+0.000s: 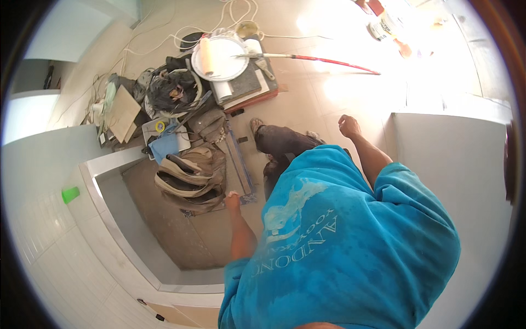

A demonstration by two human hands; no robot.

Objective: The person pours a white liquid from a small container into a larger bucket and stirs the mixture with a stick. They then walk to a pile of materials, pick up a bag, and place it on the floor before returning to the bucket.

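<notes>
My left hand (233, 200) hangs low with its fingers curled in, and I see nothing in it. Nearest to it is a dusty tan backpack (192, 181) lying on the floor, just to its left. Out in front on the right, over the pale tiles, my right hand (349, 126) is loosely closed and appears to hold nothing. Farther ahead stands a round white tub (233, 64), seen from above, with an orange-tinted paint roller (206, 56) on its left side. A long red-and-white pole (315, 58) reaches from the tub toward the right.
Left of the tub sit a dark plastic-lined bucket (174, 90), cardboard pieces (123, 114) and a blue cloth (164, 147). White cable (186, 35) loops across the floor. A low white-framed wall (109, 219) runs along my left; a grey-white block (449, 164) stands on my right.
</notes>
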